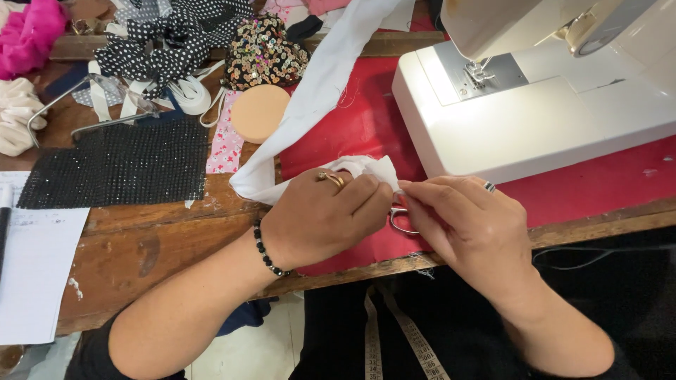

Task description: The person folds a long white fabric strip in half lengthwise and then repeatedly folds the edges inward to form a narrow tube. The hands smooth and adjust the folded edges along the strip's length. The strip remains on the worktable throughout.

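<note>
Just in front of the sewing machine [535, 105], the left hand [320, 218] and right hand [468, 225] each pinch the white fabric strip [317, 91], grips closed on it.

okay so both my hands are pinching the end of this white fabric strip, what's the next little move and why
Probably fold or straighten the pinched end a bit more. The left hand bunches the white fabric strip, the right hand pinches its edge, and the end looks crumpled, away from the sewing machine. Small scissors lie under the hands.
</note>
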